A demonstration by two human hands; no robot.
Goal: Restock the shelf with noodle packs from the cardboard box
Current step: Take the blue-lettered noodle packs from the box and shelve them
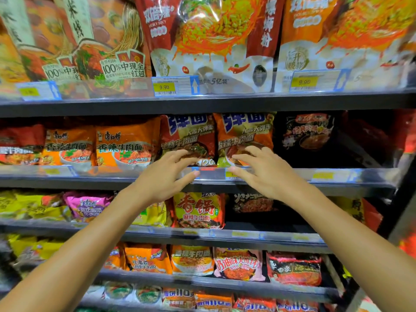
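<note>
Light: bright and even from above and in front, colours strongly saturated.
Glare: white sheen on the glossy big packs point(216, 30) of the top shelf.
Shadow: deep behind the black packs point(308, 136) at right.
Blur: left and right edges smeared; price strips point(175, 86) soft.
Distortion: wide-angle bending, shelf edges point(202, 102) tilting outward.

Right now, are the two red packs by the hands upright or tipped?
Upright. Both red packs stand face-out behind the shelf rail, side by side. Left hand and right hand reach toward them, fingers spread.
</note>
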